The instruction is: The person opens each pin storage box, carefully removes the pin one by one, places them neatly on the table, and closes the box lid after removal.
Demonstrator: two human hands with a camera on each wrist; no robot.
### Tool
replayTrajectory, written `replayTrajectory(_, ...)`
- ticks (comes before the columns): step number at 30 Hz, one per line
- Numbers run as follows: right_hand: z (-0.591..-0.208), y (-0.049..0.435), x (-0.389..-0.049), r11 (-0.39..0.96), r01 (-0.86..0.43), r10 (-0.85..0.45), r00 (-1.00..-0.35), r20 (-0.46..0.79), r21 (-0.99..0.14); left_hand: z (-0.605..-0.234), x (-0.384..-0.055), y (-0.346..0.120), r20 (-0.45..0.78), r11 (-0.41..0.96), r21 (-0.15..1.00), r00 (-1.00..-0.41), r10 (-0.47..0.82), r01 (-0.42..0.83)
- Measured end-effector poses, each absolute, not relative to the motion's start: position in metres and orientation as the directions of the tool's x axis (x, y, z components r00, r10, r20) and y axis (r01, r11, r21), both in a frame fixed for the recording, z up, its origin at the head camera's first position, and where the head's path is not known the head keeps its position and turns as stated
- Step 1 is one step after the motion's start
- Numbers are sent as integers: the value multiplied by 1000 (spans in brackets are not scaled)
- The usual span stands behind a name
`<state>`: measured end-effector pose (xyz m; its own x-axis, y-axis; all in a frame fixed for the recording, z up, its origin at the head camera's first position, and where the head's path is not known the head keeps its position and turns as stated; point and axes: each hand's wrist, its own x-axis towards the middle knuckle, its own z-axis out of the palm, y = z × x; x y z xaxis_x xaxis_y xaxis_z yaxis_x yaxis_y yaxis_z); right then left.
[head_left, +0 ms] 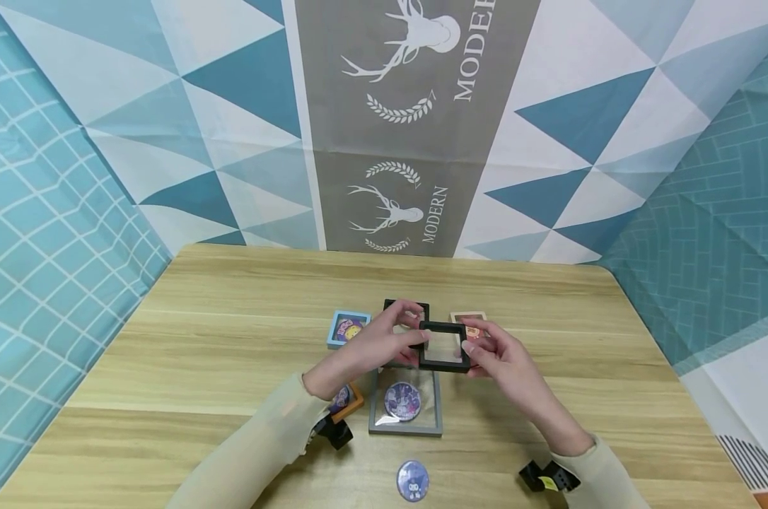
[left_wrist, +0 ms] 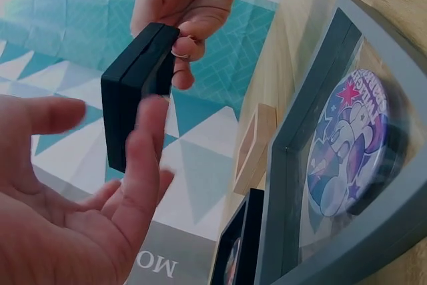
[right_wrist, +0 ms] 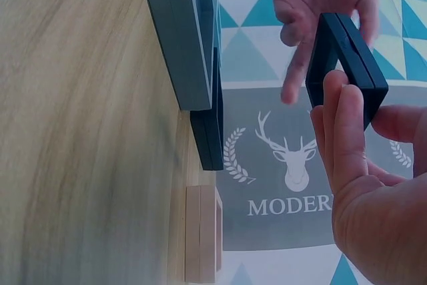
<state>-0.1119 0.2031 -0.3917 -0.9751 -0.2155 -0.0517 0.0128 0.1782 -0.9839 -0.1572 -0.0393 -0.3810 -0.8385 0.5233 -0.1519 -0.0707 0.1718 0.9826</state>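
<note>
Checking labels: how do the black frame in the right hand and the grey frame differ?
The black frame is smaller than the grey frame. The black frame is held up by the right hand, while the grey frame lies on the table. The black frame shows no badge inside; the grey frame holds a round, printed badge. Both are four-sided with a see-through middle.

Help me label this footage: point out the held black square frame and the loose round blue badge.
Held black square frame (left_wrist: 124, 108), left wrist view: outer side.
Loose round blue badge (head_left: 412, 481), head view: printed face.
</note>
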Motion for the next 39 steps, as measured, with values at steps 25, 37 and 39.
replayTrajectory(25, -390, 234, -121, 718, -160, -367, -914, -175, -677, -391, -158, -43, -121, 723, 520, -799, 590, 455)
replayTrajectory(37, -407, 244, -129, 802, -141, -323, -920, -223, -581, -378, -142, -49, -302, 807, 165, -750, 588, 566)
replayTrajectory(39, -407, 244, -129, 823, -141, -310, -923, -227, -550, -377, -139, -49, -326, 810, 145, -746, 581, 568)
